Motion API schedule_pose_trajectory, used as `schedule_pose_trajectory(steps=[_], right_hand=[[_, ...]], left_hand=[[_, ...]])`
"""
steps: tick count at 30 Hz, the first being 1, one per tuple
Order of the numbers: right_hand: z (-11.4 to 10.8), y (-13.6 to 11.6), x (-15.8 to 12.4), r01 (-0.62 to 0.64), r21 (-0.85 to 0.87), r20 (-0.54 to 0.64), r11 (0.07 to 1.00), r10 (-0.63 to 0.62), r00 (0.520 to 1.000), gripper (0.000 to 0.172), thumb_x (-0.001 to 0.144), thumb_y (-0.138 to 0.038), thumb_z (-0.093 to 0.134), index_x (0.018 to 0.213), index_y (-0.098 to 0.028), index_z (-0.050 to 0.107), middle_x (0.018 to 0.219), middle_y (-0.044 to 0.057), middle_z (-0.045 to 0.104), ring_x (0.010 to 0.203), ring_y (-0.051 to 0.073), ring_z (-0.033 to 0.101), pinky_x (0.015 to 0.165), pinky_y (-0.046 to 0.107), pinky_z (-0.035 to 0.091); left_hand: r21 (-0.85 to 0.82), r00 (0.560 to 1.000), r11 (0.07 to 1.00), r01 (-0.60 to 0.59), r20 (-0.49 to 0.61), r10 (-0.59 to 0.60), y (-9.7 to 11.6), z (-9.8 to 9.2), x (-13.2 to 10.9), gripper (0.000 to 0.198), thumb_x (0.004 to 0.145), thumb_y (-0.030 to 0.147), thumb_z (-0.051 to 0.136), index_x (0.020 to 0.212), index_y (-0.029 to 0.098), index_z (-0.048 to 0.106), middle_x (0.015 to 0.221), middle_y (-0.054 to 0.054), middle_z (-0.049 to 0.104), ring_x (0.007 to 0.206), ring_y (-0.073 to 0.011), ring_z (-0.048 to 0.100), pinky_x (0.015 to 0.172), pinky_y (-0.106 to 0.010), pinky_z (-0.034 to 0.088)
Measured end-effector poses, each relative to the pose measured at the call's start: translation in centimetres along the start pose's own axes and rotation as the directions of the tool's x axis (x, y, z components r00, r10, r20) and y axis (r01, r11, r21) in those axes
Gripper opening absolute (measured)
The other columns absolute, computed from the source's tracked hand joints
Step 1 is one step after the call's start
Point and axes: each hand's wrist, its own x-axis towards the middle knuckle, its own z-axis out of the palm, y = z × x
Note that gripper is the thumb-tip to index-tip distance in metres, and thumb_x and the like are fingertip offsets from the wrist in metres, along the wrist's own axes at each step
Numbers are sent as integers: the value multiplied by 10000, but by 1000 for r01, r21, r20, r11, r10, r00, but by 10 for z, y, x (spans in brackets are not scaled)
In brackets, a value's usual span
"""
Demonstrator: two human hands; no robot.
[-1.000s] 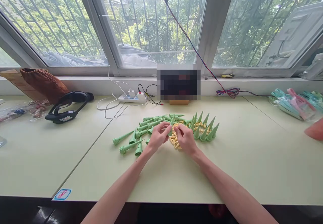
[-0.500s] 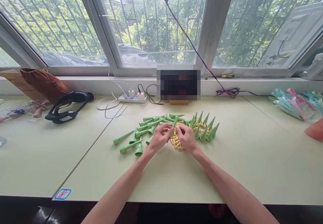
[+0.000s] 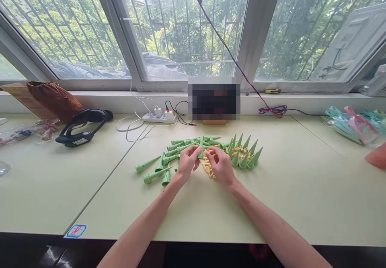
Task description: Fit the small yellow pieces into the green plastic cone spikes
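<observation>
My left hand (image 3: pixel 187 164) is closed around a green plastic watering spike (image 3: pixel 201 142), held with its tip up. To the right, my right hand (image 3: pixel 222 164) hovers at a pile of small yellow plastic pegs (image 3: pixel 208 169). Its thumb and forefinger are apart, and I see nothing between them. On the left lie several loose green spikes (image 3: pixel 147 164), pointing different ways. More green cones (image 3: pixel 253 160) stand upright on the right, tips up, around other yellow pieces (image 3: pixel 243 153).
A white power strip (image 3: pixel 158 117) with cables sits at the back. Black headgear (image 3: pixel 83 129) and a brown bag (image 3: pixel 52 99) are at the left. Bagged teal and pink items (image 3: pixel 352 125) lie at the right. A blurred-out screen (image 3: pixel 214 101) stands by the window.
My hands have drawn apart. The left one has shifted slightly left with the spike, now more upright. My right fingers have parted over the yellow pegs.
</observation>
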Motion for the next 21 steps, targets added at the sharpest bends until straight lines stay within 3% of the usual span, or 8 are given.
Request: schedule_pose_trajectory(steps=[3, 6, 15, 21], right_hand=[[0, 2, 1, 80, -23, 9, 997, -80, 997, 260, 973, -335, 497, 1130, -191, 647, 937, 68, 661, 689, 165, 582, 647, 288, 479], [1, 5, 2, 136, -39, 21, 990, -135, 991, 218, 977, -289, 495, 1059, -200, 676, 963, 76, 655, 796, 187, 603, 678, 293, 486], [2, 11, 3, 199, -84, 27, 976, -197, 980, 162, 971, -228, 503, 936, -186, 655, 878, 57, 630, 781, 185, 576, 691, 291, 456], [1, 11, 3, 191, -88, 56, 978, -187, 981, 183, 986, -232, 466, 899, -195, 622, 845, 47, 611, 780, 185, 554, 703, 294, 436]], left_hand=[[-56, 999, 998, 42, -6, -43, -1, -1, 2, 306, 775, 445, 693, 765, 150, 611, 647, 46, 490, 323, -14, 359, 299, -170, 220], [-91, 998, 993, 69, 8, -69, -3, -1, 3, 303, 766, 436, 701, 757, 148, 610, 588, 64, 448, 307, -11, 330, 292, -166, 199], [-87, 997, 994, 63, 42, -60, -7, -1, 3, 302, 773, 431, 703, 734, 157, 584, 554, 74, 444, 295, -15, 322, 283, -168, 175], [-42, 998, 999, 2, 68, 1, -6, -3, 2, 301, 788, 445, 695, 768, 160, 602, 639, 42, 537, 324, -19, 356, 299, -182, 224]])
